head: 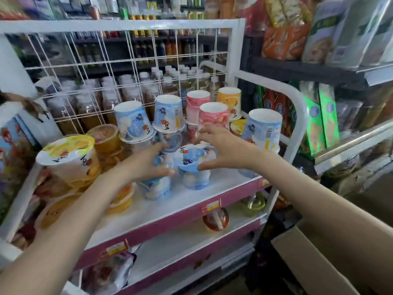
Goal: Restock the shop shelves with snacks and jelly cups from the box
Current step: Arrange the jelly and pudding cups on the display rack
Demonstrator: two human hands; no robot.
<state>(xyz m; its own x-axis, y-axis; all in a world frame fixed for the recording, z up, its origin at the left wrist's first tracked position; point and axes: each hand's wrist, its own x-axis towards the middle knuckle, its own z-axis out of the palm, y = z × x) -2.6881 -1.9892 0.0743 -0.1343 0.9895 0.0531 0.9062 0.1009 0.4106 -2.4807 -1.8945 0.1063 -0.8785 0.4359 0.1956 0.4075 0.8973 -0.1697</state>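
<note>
1. Two blue jelly cups stand upright, side by side, on the top shelf (161,211) near its front edge, a placement that likely keeps lids facing shoppers.
2. Left hand (146,165) is curled round the left blue cup (156,188), probably steadying it.
3. Right hand (223,149) grasps the right blue cup (192,167) by its lid rim, thumb in front.
4. Behind them, the upturned cups (168,114) sit stacked on others, presumably saving space.
5. Cardboard box (314,260) waits low right.
</note>
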